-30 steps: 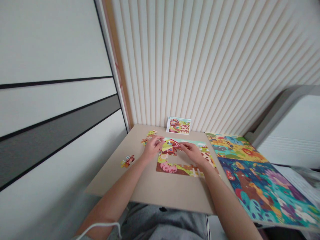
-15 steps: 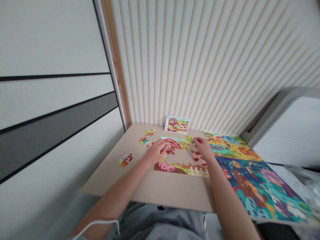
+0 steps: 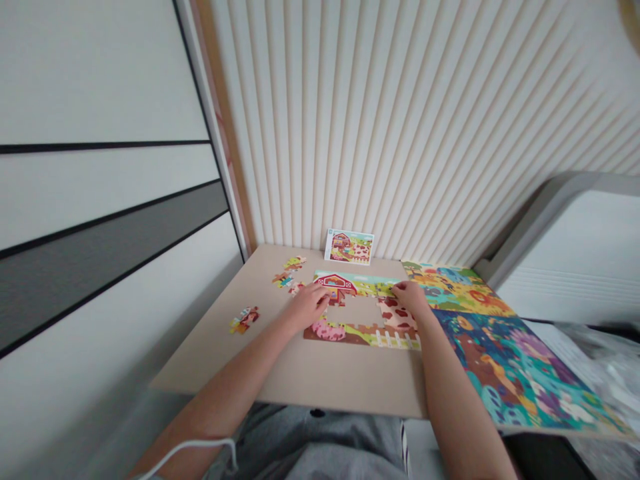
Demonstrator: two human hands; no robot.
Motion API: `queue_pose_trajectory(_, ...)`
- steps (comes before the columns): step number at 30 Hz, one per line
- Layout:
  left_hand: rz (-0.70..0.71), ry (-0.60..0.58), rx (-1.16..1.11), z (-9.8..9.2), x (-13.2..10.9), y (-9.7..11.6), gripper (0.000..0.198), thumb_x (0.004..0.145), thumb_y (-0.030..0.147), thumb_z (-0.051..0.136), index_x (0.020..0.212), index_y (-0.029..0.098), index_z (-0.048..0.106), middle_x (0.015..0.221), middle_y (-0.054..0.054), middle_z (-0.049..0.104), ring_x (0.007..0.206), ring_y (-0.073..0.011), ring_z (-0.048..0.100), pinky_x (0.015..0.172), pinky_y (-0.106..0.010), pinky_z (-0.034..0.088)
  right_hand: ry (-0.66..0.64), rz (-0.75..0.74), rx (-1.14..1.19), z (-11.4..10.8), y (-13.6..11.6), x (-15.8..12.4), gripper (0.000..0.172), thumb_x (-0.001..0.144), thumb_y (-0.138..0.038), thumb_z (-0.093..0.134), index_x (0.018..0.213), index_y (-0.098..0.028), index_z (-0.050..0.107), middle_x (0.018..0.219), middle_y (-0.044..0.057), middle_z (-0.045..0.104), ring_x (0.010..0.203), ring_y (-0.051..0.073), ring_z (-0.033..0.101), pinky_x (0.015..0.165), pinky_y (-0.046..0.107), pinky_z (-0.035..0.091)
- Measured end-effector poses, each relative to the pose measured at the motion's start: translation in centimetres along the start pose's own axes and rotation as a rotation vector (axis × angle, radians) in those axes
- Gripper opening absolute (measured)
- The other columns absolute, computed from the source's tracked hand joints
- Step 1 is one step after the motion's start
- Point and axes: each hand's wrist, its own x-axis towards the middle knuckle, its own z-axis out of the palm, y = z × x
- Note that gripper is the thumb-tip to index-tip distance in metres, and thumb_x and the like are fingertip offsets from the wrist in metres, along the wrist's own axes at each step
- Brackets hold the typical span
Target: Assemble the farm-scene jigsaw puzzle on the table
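A farm puzzle (image 3: 350,335) lies partly assembled on the beige board (image 3: 345,380), with a gap in its middle. My left hand (image 3: 311,305) rests at the puzzle's left side by the red barn, fingers curled; what it holds, if anything, is hidden. At the upper right part, my right hand (image 3: 409,293) has its fingertips pressed together on the green edge of the puzzle, above the cow, and whatever is between them is too small to make out. Left of the puzzle are loose pieces (image 3: 245,320) and more pieces (image 3: 284,279) farther back.
A reference card (image 3: 349,247) leans against the pleated curtain (image 3: 320,133) behind the puzzle. Two finished puzzles, an orange-green one (image 3: 460,291) and a dark blue one (image 3: 525,373), lie on the right. Clear plastic (image 3: 600,360) sits beyond them. A white cable crosses my left forearm.
The yellow-green piece by my right hand now lies in line with the puzzle's upper right part. My right hand has come down onto it. The view has shifted slightly.
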Motion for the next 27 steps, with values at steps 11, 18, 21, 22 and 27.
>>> queue_pose_trajectory(11,0.021,-0.028,-0.012,0.4,-0.1,-0.2,0.02,0.095,0.018,0.051,0.1,0.021,0.07,0.102,-0.006,0.071,0.1,-0.0212,0.063,0.093,-0.037,0.05,0.0,-0.045,-0.113,-0.4,-1.0,-0.7,0.03,0.081,-0.027,0.063,0.107,-0.018,0.076,0.089,0.01,0.076,0.078,0.02,0.068,0.064,0.025,0.045)
queue_pose_trajectory(18,0.009,-0.03,-0.029,0.7,-0.1,-0.5,0.019,0.095,0.019,0.052,0.098,0.021,0.07,0.099,-0.006,0.071,0.096,-0.0209,0.064,0.091,-0.037,0.051,-0.005,-0.135,-0.134,-0.1,-1.2,-0.7,0.033,0.082,-0.021,0.06,0.11,-0.019,0.076,0.087,0.01,0.076,0.079,0.022,0.069,0.067,0.027,0.046)
queue_pose_trajectory(21,0.013,-0.032,-0.029,0.7,-0.1,-0.5,0.019,0.095,0.019,0.053,0.1,0.021,0.071,0.099,-0.006,0.071,0.097,-0.0209,0.064,0.092,-0.037,0.051,-0.008,-0.13,-0.165,-0.1,-1.4,-0.9,0.034,0.081,-0.021,0.059,0.111,-0.019,0.075,0.086,0.009,0.077,0.078,0.022,0.069,0.067,0.026,0.045)
queue_pose_trajectory(22,0.014,-0.032,-0.028,0.7,-0.1,-0.4,0.019,0.095,0.019,0.053,0.1,0.022,0.071,0.099,-0.006,0.071,0.097,-0.0208,0.064,0.092,-0.037,0.051,-0.01,-0.126,-0.174,-0.1,-1.4,-0.9,0.034,0.081,-0.021,0.059,0.111,-0.02,0.075,0.086,0.009,0.076,0.077,0.022,0.069,0.066,0.026,0.045)
queue_pose_trajectory(27,0.024,-0.039,-0.022,0.7,-0.1,-0.4,0.019,0.095,0.018,0.053,0.1,0.022,0.071,0.099,-0.005,0.071,0.098,-0.021,0.064,0.092,-0.037,0.05,0.034,-0.15,-0.224,-0.1,-1.4,-1.2,0.04,0.08,-0.024,0.061,0.118,-0.019,0.073,0.097,0.012,0.075,0.084,0.022,0.068,0.07,0.027,0.045)
